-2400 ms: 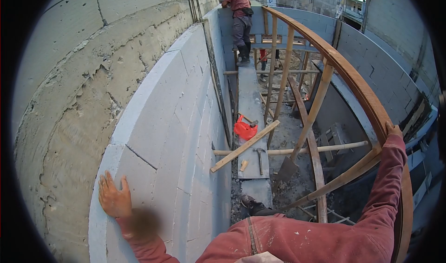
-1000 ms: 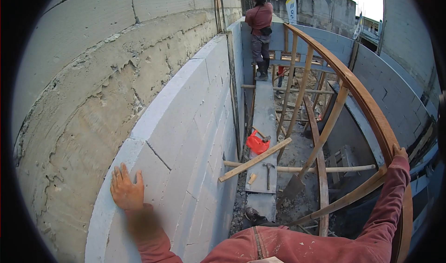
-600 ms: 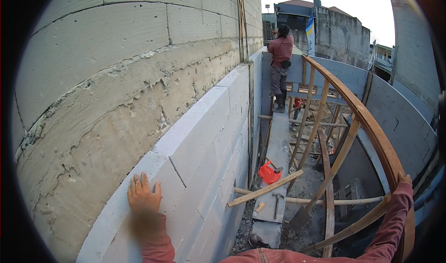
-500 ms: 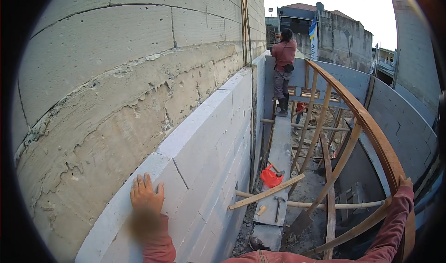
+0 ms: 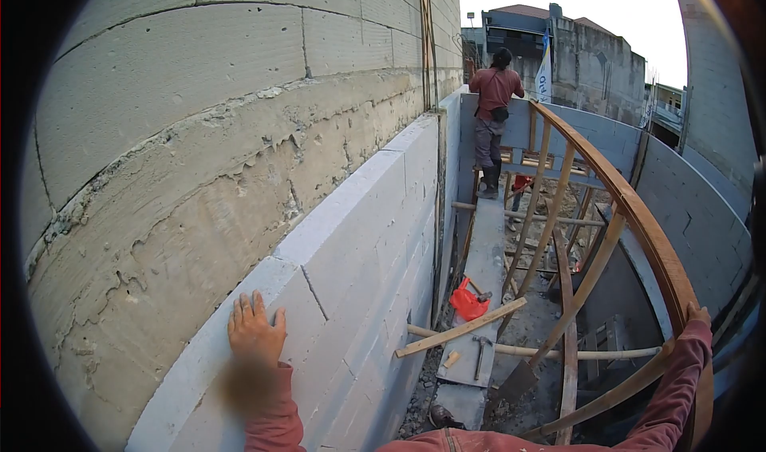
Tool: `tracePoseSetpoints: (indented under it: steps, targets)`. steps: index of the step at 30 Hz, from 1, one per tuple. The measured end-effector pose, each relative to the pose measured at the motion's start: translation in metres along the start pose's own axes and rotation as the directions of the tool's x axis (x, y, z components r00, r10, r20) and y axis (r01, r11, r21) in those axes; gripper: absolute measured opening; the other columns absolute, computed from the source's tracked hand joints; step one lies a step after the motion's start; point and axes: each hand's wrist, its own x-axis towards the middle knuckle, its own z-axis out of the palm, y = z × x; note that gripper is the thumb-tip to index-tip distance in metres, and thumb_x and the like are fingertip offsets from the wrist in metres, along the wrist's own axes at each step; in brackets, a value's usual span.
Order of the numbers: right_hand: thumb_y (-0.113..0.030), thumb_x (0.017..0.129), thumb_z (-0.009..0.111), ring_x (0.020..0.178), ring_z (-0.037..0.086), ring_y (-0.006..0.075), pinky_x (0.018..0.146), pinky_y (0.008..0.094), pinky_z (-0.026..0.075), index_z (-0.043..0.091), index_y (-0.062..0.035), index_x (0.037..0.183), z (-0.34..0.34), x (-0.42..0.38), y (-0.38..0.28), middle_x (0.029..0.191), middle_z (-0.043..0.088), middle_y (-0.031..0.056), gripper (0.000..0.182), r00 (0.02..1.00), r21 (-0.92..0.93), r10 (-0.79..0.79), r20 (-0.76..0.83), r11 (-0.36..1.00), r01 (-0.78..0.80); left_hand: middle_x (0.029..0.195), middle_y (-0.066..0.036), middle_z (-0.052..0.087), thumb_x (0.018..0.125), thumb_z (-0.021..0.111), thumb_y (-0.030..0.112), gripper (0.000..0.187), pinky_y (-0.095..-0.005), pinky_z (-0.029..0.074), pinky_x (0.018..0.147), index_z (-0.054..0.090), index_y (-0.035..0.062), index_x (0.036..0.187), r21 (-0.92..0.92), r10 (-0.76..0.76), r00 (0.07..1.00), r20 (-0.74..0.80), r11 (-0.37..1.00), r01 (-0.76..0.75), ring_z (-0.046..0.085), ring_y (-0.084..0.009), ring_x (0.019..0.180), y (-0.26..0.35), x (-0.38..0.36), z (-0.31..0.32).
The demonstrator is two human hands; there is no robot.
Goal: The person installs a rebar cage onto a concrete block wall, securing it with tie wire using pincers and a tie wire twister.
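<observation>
My left hand lies on the top edge of the light block wall, fingers stretched out and holding nothing. On the far right, my right hand is wrapped around the long reddish-brown wooden beam, near its close end. Slanted timber posts stand beneath that beam. Below, between my arms, a hammer rests on the narrow plank walkway. A small wood offcut is beside it.
Across the walkway lies a loose board, near a red plastic bag with another hammer. A co-worker stands farther along, facing away. Poles cross the drop at right. A rough older wall rises at left.
The co-worker has lowered the raised arm and now has both arms at about the far wall's top. My view has shifted slightly; my hands stay in place.
</observation>
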Motion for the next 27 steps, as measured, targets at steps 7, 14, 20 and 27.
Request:
tracePoseSetpoints:
  steps: [7,14,20,27]
  targets:
    - [-0.053,0.082,0.051,0.122,0.044,0.0304,0.101,0.0465,0.030,0.046,-0.0074,0.126,0.000,0.001,0.001,0.130,0.049,0.0141,0.063,1.000,0.009,-0.015,-0.001,1.000,0.015,0.118,-0.014,0.058,0.073,0.066,0.040,0.051,-0.0350,0.041,0.093,0.061,0.0087,0.114,0.004,-0.001,1.000,-0.018,1.000,0.001,0.055,-0.0262,0.108,0.001,0.000,0.000]
    - [-0.051,0.082,0.052,0.117,0.048,0.0330,0.098,0.0436,0.035,0.049,-0.0050,0.121,0.013,0.021,0.009,0.125,0.052,0.0179,0.061,0.997,0.018,-0.065,-0.043,0.998,0.066,0.116,-0.015,0.059,0.073,0.065,0.040,0.051,-0.0354,0.042,0.092,0.061,0.0088,0.113,0.007,0.006,0.999,-0.033,1.000,-0.006,0.055,-0.0262,0.108,0.001,0.000,0.000]
    - [-0.051,0.082,0.053,0.120,0.045,0.0337,0.100,0.0406,0.035,0.046,-0.0033,0.126,0.012,0.020,0.007,0.128,0.049,0.0194,0.065,0.999,0.018,-0.039,-0.034,0.999,0.040,0.116,-0.014,0.059,0.073,0.065,0.040,0.051,-0.0356,0.042,0.092,0.061,0.0090,0.113,0.009,0.009,1.000,-0.029,1.000,-0.009,0.055,-0.0263,0.108,0.001,0.000,-0.001]
    - [-0.051,0.081,0.054,0.122,0.043,0.0326,0.102,0.0385,0.033,0.043,-0.0025,0.130,0.012,0.022,0.009,0.130,0.047,0.0194,0.070,0.998,0.033,-0.049,-0.029,0.998,0.050,0.115,-0.016,0.059,0.076,0.064,0.038,0.049,-0.0363,0.042,0.093,0.061,0.0072,0.113,-0.013,0.007,1.000,-0.018,1.000,-0.008,0.055,-0.0275,0.108,0.002,0.001,-0.003]
